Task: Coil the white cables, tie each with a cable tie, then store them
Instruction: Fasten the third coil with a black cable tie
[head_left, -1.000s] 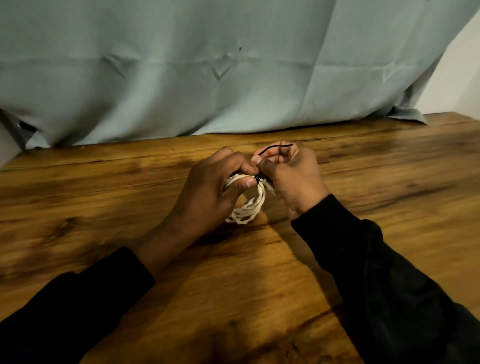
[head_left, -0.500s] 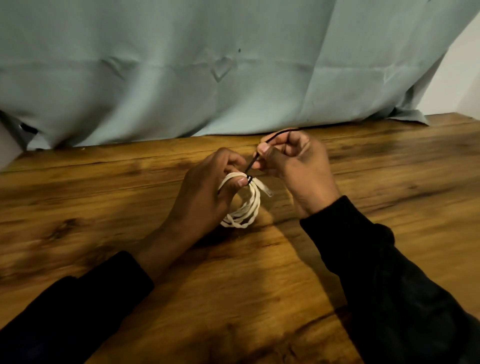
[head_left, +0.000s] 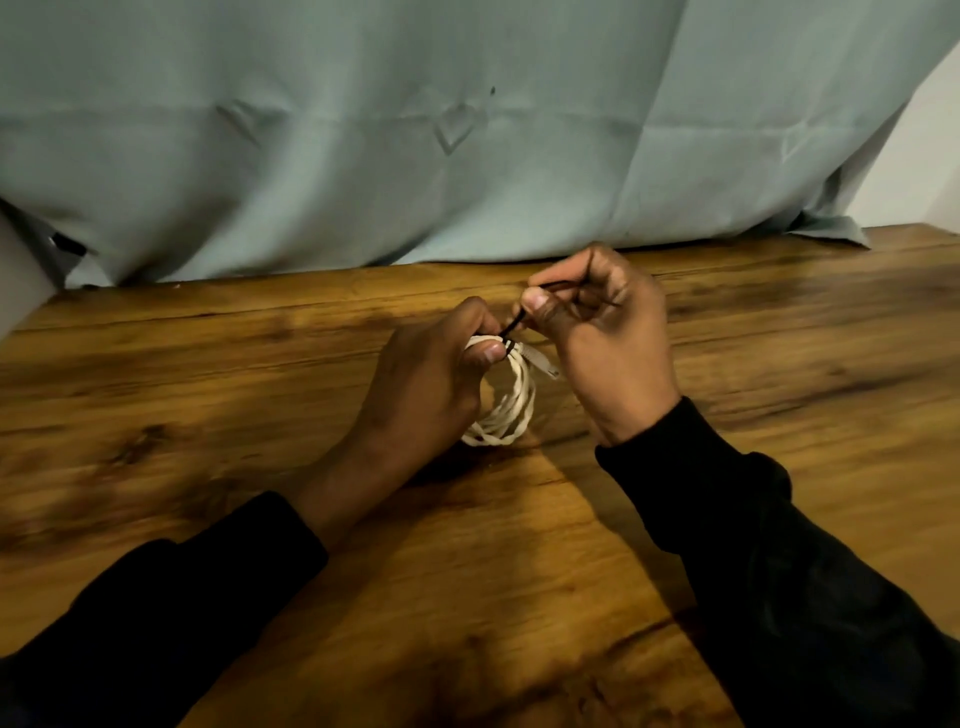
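A person in black long sleeves works at a wooden table (head_left: 779, 364) with a dark grain. Both hands meet just past the table's middle. The left hand (head_left: 431, 384) grips a coiled white cable (head_left: 511, 415), thumb pressed over the top of the loops and fingers curled round them; the bottom of the coil rests on or just above the wood, which one I cannot tell. A white connector (head_left: 543, 364) sticks out of the coil toward the right hand. A thin black cable tie (head_left: 511, 328) is wrapped around the top of the coil beside the left thumb, and its tail rises up and to the right. The right hand (head_left: 608, 338) pinches that tail between thumb and curled fingers, held slightly above the coil. A pale blue-green cloth (head_left: 415, 130), creased with fold lines, hangs behind the table's far edge. No writing or brand marks can be read anywhere.
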